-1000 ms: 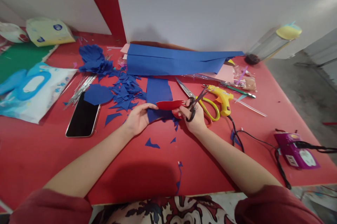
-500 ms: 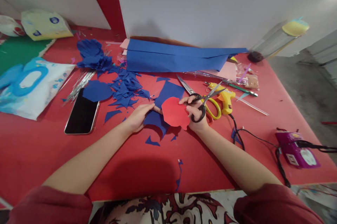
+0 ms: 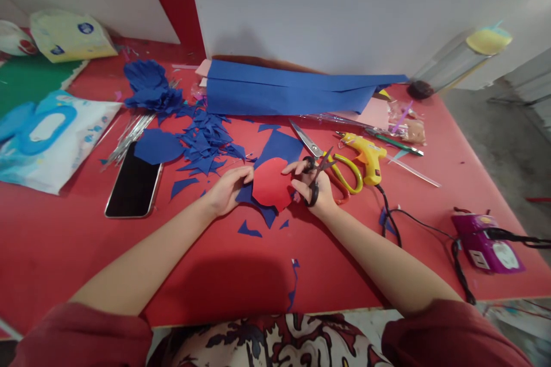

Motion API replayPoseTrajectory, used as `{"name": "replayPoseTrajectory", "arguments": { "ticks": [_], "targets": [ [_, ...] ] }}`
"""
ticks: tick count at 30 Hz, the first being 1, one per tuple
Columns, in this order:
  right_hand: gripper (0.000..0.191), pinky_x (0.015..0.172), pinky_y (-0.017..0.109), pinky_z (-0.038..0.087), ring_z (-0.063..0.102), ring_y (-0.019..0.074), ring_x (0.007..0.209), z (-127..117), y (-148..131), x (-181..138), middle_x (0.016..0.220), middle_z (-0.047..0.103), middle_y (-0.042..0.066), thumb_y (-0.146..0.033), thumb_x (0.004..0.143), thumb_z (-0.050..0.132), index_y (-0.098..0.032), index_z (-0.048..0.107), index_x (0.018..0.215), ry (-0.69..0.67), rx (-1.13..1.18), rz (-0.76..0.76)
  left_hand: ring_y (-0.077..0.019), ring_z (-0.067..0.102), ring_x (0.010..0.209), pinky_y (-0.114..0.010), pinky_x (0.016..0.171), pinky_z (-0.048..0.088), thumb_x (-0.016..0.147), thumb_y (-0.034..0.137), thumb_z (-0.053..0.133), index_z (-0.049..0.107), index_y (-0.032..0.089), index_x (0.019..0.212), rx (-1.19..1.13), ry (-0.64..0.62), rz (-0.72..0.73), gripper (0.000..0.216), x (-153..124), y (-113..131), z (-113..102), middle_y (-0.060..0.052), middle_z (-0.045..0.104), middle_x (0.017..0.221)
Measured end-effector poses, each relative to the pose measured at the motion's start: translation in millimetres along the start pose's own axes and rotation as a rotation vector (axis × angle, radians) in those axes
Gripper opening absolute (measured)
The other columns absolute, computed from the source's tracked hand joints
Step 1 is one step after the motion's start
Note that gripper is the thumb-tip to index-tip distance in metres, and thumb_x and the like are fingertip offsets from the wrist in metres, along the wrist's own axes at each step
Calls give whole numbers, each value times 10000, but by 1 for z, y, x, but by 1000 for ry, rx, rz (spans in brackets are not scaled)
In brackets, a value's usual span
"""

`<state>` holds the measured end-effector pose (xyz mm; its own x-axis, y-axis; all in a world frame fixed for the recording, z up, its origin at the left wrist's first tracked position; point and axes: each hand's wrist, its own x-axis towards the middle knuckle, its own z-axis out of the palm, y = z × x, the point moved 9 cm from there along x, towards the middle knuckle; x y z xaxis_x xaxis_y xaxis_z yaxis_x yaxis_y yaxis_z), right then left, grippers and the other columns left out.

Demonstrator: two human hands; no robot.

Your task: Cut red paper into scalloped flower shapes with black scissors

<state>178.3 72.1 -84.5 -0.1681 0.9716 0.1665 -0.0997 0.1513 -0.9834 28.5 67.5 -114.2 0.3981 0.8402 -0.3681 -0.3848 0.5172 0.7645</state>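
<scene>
My right hand [image 3: 313, 190] is closed round the black handles of a small pair of scissors [image 3: 317, 174], and its fingertips touch the right edge of a red paper shape [image 3: 270, 189]. The red shape lies flat on a strip of blue paper [image 3: 278, 150]. My left hand [image 3: 227, 190] presses its fingers on the blue strip at the left edge of the red shape. Small blue offcuts [image 3: 248, 231] lie on the red table [image 3: 64, 240] in front of my hands.
Large yellow-handled scissors [image 3: 340, 163] and a yellow glue gun [image 3: 367, 155] with its black cord lie right of my hand. A purple power strip [image 3: 488, 243] sits far right. A phone [image 3: 134, 181], blue scraps [image 3: 205, 140], folded blue sheets [image 3: 284, 94] and a wipes pack [image 3: 43, 140] lie left and behind.
The red shape was held on edge a second ago, then turned face up and laid down flat on the blue strip. The scissors in my right hand closed up and tilted down.
</scene>
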Motion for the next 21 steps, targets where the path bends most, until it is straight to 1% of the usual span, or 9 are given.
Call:
{"name": "replayPoseTrajectory", "arguments": {
  "ticks": [2,4,6,8,11,17,21],
  "targets": [
    [192,750,364,465,587,194,832,1,-2,0,877,648,52,-317,743,647,-228,480,778,-5,-14,1,-72,334,427,-189,419,314,770,284,544,379,177,502,-25,25,-7,333,1,0,-2,46,336,491],
    [193,770,369,462,591,193,835,2,-2,1,865,650,48,-314,735,651,-228,481,770,6,-27,16,-64,310,408,-189,408,301,780,266,533,375,177,499,-43,43,-15,335,1,0,-4,53,319,484],
    [201,787,374,459,598,196,850,2,-2,1,863,654,46,-306,719,662,-227,483,764,17,-30,34,-70,350,413,-192,417,315,784,260,524,426,168,513,-50,45,-31,303,0,-1,-4,42,375,488],
    [207,805,376,456,604,202,876,2,-1,1,870,659,47,-292,702,676,-224,490,760,22,-31,52,-91,435,454,-202,454,359,785,258,512,516,154,562,-50,37,-54,246,0,-1,-2,15,470,524],
    [204,772,360,467,609,203,873,5,1,1,868,665,49,-292,693,681,-219,500,750,13,-38,72,-124,521,539,-225,527,412,770,245,506,615,137,655,-49,24,-79,191,-1,-1,0,-21,572,610],
    [194,643,305,476,591,157,690,7,1,1,819,655,40,-287,675,687,-206,515,715,27,-71,93,-138,541,559,-240,543,418,747,270,520,650,138,685,-58,13,-102,196,-1,-2,1,-29,607,633],
    [165,632,296,479,598,157,691,7,0,1,781,646,25,-255,659,671,-204,521,706,41,-101,105,-151,555,582,-258,576,424,757,280,509,665,138,700,-62,0,-106,219,0,-3,1,-39,623,644]
  ]
}}
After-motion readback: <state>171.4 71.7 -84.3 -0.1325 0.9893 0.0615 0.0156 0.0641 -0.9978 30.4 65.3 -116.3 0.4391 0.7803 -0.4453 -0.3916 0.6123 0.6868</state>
